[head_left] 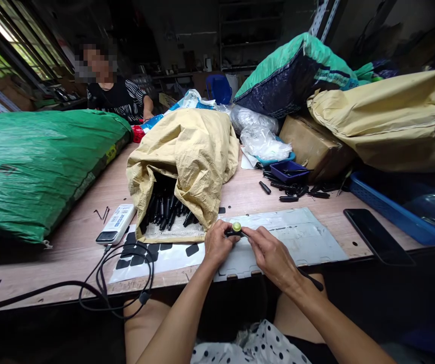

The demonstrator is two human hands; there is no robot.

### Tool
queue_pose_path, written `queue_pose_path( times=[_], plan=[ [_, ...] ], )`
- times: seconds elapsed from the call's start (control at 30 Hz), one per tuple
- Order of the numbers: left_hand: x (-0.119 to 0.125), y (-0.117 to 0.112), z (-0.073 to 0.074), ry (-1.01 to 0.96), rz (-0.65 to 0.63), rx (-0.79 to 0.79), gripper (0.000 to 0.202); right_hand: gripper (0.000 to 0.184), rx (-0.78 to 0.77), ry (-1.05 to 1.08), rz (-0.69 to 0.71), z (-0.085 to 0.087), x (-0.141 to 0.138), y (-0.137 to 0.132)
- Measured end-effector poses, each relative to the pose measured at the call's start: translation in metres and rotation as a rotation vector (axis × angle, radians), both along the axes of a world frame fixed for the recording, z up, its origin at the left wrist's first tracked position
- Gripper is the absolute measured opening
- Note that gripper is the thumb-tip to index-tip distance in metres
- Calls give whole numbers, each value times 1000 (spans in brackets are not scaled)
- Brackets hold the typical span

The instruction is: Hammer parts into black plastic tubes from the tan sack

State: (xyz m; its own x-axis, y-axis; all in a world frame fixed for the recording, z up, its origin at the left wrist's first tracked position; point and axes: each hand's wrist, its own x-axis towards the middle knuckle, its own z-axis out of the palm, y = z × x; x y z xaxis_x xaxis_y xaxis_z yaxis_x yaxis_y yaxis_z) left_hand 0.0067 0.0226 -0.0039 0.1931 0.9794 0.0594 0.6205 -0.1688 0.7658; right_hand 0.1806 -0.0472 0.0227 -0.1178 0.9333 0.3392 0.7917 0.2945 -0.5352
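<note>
My left hand (217,244) and my right hand (268,251) meet over a grey mat (300,235) near the table's front edge. Both are closed on a small black part with a yellow-green round cap (236,228). The left hand grips its black body, and the right hand's fingers pinch its right end. Just behind my hands an open tan sack (187,151) lies on its side, with several black pen-like parts (164,207) spilling from its mouth.
A white power bank (116,223) with a black cable (126,278) lies at the left beside a sheet of black stickers (137,253). A black phone (378,236) lies at the right. Loose black parts (293,191) and a small blue tray (289,170) sit behind. Big sacks crowd the table; another person sits at the far left.
</note>
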Motion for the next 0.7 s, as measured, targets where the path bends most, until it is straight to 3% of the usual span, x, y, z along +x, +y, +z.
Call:
queue_pose_path(
  times=[0.13, 0.37, 0.53, 0.7],
  plan=[
    [0, 0, -3, 3, -11, 28, 18, 42, 49, 67, -36, 2, 7, 0],
    [0, -1, -4, 15, -13, 50, 17, 39, -9, 24, -60, -1, 16, 1],
    [0, -2, -1, 39, -17, 63, 18, 38, 5, -37, -225, 1, 37, 33],
    [-1, -3, 2, 45, -17, 66, 19, 31, -13, -287, -300, -21, 55, 65]
  ],
)
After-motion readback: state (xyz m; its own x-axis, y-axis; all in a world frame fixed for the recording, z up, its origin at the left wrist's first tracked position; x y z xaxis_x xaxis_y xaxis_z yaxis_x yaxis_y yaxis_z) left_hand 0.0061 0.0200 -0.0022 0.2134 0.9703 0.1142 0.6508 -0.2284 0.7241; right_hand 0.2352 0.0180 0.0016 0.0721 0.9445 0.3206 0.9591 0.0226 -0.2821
